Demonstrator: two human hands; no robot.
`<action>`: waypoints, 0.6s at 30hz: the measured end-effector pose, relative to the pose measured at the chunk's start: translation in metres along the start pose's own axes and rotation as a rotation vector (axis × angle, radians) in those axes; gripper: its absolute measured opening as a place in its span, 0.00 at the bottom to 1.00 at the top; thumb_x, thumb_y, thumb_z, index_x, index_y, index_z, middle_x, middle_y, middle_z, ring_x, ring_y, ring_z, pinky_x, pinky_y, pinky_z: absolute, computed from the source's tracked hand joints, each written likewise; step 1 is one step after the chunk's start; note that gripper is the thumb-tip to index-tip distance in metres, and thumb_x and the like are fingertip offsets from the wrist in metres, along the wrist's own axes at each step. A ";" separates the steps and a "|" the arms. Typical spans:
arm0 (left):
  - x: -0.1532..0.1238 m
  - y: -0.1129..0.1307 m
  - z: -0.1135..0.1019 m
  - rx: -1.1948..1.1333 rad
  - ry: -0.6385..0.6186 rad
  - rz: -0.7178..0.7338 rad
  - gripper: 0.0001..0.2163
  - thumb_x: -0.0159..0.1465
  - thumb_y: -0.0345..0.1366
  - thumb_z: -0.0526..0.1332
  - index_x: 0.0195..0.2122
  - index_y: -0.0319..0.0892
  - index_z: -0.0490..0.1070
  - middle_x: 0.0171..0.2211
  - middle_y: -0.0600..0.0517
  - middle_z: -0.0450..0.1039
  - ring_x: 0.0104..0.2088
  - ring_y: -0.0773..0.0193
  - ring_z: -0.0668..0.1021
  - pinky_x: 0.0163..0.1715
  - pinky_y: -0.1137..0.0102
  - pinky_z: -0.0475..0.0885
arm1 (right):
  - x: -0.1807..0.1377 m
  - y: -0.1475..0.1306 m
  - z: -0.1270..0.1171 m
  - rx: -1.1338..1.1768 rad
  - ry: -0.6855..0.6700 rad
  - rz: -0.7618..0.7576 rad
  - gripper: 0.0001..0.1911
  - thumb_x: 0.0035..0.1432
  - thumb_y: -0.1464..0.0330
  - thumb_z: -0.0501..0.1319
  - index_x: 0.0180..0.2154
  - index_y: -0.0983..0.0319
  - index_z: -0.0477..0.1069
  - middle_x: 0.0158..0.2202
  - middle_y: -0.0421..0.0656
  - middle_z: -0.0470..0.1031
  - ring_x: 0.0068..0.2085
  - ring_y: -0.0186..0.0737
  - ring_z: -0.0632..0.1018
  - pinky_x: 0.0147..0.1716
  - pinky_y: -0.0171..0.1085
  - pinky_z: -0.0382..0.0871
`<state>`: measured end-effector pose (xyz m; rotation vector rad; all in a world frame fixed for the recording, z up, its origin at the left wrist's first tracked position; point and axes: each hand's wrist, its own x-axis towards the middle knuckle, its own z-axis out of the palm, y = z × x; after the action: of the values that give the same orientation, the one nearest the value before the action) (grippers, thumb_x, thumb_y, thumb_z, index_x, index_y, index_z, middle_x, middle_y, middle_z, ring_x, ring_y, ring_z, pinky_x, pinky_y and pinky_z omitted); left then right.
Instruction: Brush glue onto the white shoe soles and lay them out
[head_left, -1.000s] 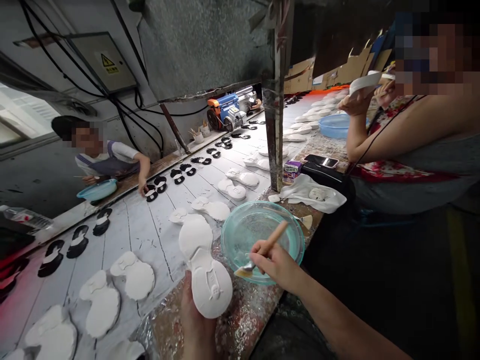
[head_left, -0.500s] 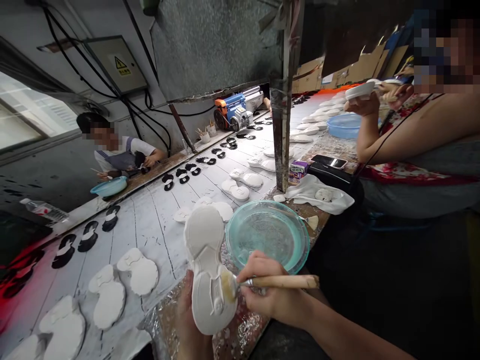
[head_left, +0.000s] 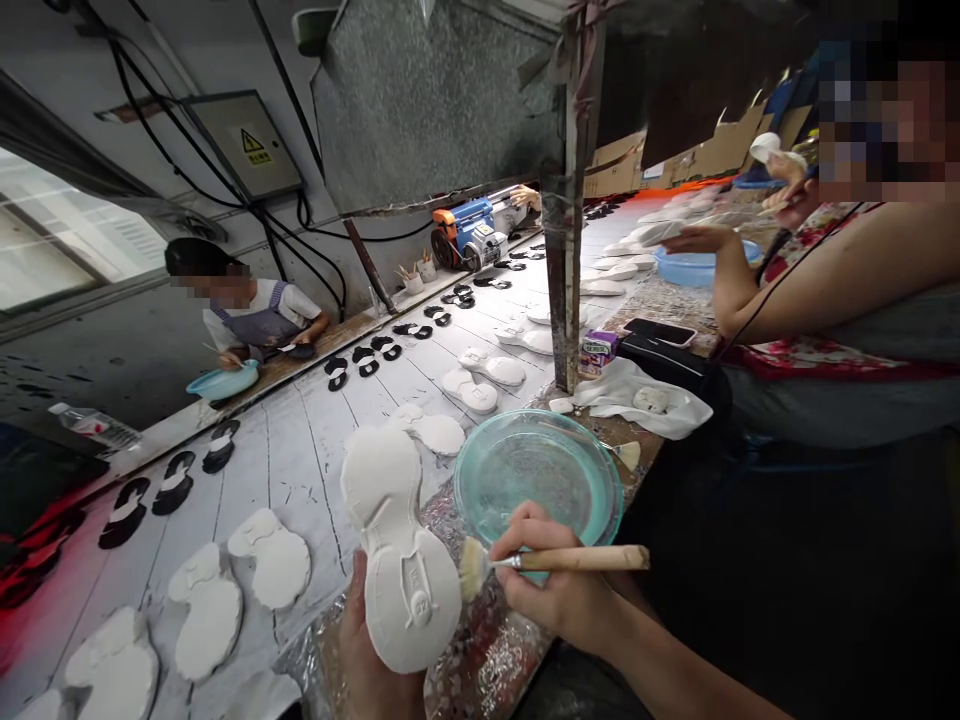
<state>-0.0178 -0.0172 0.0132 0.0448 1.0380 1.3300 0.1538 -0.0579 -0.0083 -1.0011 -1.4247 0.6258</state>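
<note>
My left hand (head_left: 369,640) grips a white shoe sole (head_left: 397,550) from below, holding it up with its tread facing me. My right hand (head_left: 544,575) is shut on a wooden-handled flat brush (head_left: 581,558). The brush's pale bristles (head_left: 471,568) sit at the sole's right edge. Just behind my right hand lies a shallow teal glass dish (head_left: 538,480), wet inside, and my fingers partly hide its near rim.
White soles and black-and-white pieces (head_left: 176,482) lie in rows on a long white-stained board (head_left: 300,480). A co-worker's hands (head_left: 705,238) work at the right beside a blue basin (head_left: 697,268). Another co-worker (head_left: 255,318) sits across, with a blue bowl (head_left: 223,380).
The brush has moved from over the dish to the sole's right edge. My left hand has tilted the sole's far end leftward. The right-hand co-worker's hands have shifted.
</note>
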 end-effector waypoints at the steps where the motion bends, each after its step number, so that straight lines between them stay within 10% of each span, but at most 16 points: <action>1: 0.001 0.000 -0.002 -0.013 0.000 0.014 0.19 0.66 0.44 0.50 0.35 0.40 0.79 0.29 0.47 0.81 0.28 0.57 0.81 0.43 0.60 0.76 | -0.001 0.000 0.002 0.000 0.018 -0.012 0.08 0.49 0.76 0.60 0.32 0.60 0.74 0.28 0.40 0.73 0.33 0.37 0.73 0.33 0.35 0.71; 13: -0.009 -0.004 0.005 -0.048 0.057 0.155 0.20 0.68 0.47 0.48 0.45 0.42 0.76 0.30 0.50 0.80 0.30 0.60 0.81 0.33 0.68 0.76 | -0.014 -0.008 0.018 -0.112 0.073 -0.345 0.12 0.50 0.75 0.60 0.38 0.57 0.71 0.21 0.37 0.74 0.26 0.38 0.71 0.37 0.43 0.67; 18: 0.006 -0.017 -0.040 -0.027 -0.167 0.232 0.18 0.67 0.51 0.49 0.45 0.50 0.73 0.33 0.57 0.79 0.37 0.63 0.80 0.41 0.70 0.75 | -0.017 -0.013 0.035 -0.163 0.126 -0.459 0.11 0.54 0.71 0.62 0.42 0.59 0.70 0.22 0.39 0.76 0.26 0.42 0.72 0.32 0.44 0.66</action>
<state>-0.0309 -0.0382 -0.0236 0.2591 0.8919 1.5222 0.1150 -0.0718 -0.0103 -0.7824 -1.5423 0.1102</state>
